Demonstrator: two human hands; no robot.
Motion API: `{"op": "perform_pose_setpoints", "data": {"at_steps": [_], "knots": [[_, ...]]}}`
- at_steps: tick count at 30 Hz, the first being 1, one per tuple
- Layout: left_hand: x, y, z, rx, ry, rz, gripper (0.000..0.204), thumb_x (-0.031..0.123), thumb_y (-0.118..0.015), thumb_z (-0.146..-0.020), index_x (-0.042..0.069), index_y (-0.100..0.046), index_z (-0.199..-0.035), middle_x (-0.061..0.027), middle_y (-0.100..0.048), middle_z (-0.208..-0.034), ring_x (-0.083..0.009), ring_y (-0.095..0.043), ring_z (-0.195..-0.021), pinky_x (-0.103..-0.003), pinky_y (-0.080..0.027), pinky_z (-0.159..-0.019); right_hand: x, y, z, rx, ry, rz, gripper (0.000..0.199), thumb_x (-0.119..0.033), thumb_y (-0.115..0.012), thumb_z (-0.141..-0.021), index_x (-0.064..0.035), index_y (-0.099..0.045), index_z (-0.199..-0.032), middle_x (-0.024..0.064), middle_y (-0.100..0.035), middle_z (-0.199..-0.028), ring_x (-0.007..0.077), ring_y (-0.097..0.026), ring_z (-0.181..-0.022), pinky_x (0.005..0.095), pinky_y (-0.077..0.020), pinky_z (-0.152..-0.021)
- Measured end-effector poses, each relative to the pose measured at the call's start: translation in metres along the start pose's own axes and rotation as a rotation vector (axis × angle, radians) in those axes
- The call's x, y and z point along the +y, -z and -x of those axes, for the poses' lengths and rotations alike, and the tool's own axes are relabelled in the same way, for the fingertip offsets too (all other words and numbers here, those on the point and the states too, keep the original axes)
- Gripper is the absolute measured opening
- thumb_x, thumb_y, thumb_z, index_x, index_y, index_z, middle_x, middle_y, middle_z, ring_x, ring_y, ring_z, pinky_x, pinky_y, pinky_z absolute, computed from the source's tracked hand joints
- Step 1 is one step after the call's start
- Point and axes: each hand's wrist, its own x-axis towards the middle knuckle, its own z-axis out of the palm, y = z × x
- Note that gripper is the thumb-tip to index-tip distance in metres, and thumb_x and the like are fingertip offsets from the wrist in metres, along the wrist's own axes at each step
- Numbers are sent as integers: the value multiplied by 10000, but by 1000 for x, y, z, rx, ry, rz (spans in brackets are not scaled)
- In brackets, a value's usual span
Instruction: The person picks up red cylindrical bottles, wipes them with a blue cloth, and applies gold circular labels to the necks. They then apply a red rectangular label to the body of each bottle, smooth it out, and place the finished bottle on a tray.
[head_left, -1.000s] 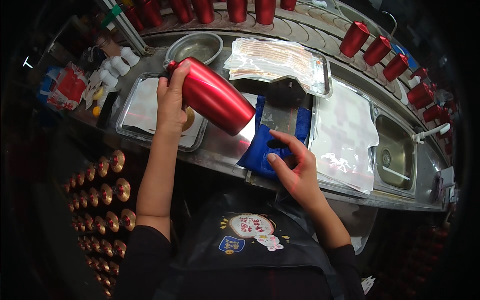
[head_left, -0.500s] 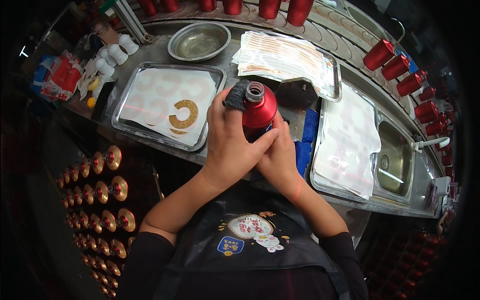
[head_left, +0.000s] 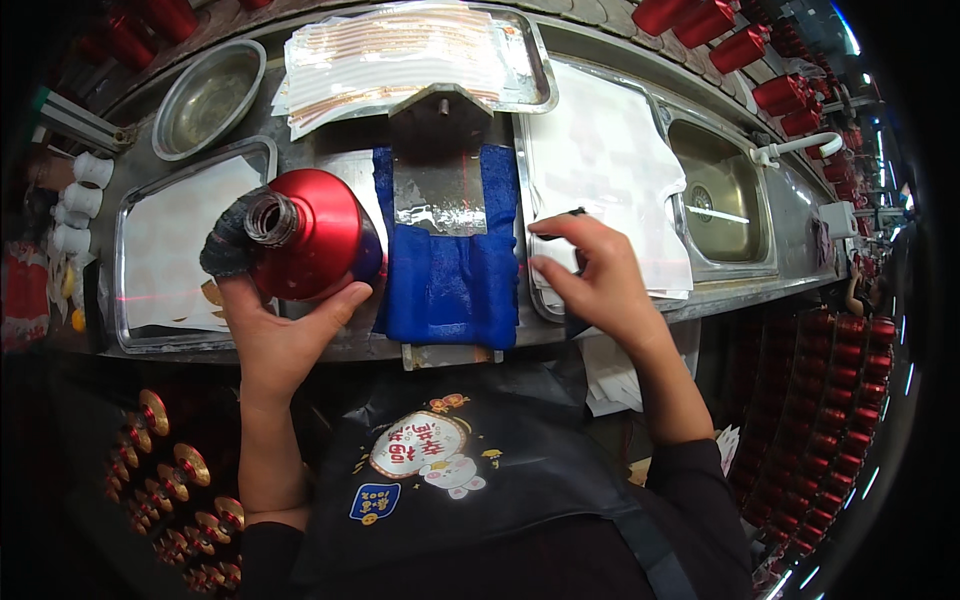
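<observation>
My left hand (head_left: 275, 335) grips a glossy red bottle (head_left: 330, 225) with a bare threaded neck. The bottle leans over the tray on the left, its mouth toward me, and its lower side looks dark blue. Dark grey cloth (head_left: 230, 240) covers the fingertips of that hand. My right hand (head_left: 608, 285) is apart from the bottle, thumb and forefinger spread, above the edge of the right tray. Something black shows behind those fingers; I cannot tell what. Between the hands stands a cradle padded in blue (head_left: 450, 290) with a metal plate behind it.
A left tray (head_left: 125, 290) holds a white sheet with gold pieces. Behind are a metal bowl (head_left: 210, 95) and a stack of gold-striped sheets (head_left: 390, 50). White sheets (head_left: 605, 170) lie beside the sink (head_left: 720, 235). Red bottles (head_left: 740, 50) line the back; gold-rimmed red pieces (head_left: 190, 465) stand lower left.
My hands have parted. The left has carried the bottle left, away from the cradle; the right has let go and moved right. The view has shifted to the right.
</observation>
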Motion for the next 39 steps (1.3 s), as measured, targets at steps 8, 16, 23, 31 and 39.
{"op": "perform_pose_setpoints", "data": {"at_steps": [8,16,23,31,39], "knots": [[4,-5,6,73,180,214,1012,-61,-908,-658,61,-306,-1461,-159,-443,-1425,-285,-587,-1233,-367,-650,-871,39,-2,35,-79,33,256,378,-154,-839,-774,-114,-705,-1126,65,-573,-849,218,-605,-593,344,-490,-555],[6,-2,7,62,200,219,1070,-72,-900,-660,88,-249,-1493,-161,-414,-1448,-292,-570,-1256,-383,-648,-885,54,2,34,-37,301,295,247,-94,-821,-764,-86,-734,-995,95,-557,-726,269,-585,-556,350,-480,-526],[0,1,11,89,247,150,1116,-43,-921,-644,76,-215,-1500,-171,-373,-1467,-302,-554,-1263,-392,-647,-884,99,30,18,281,-182,-67,40,-41,-677,-863,-36,-706,-890,2,-670,-778,61,-531,-606,246,-423,-547],[-5,0,12,52,217,160,999,2,-937,-657,40,-329,-1448,-158,-485,-1381,-259,-605,-1193,-369,-614,-915,176,154,-46,825,-507,424,664,-404,-740,-890,56,-607,-1350,262,-643,-1335,352,-610,-1269,378,-440,-1087],[-7,1,13,29,194,97,998,31,-905,-710,65,-299,-1502,-125,-485,-1398,-210,-569,-1209,-338,-555,-945,132,78,-41,176,-456,408,418,-394,-673,-861,-122,-747,-1170,181,-735,-927,365,-708,-910,456,-540,-827]]}}
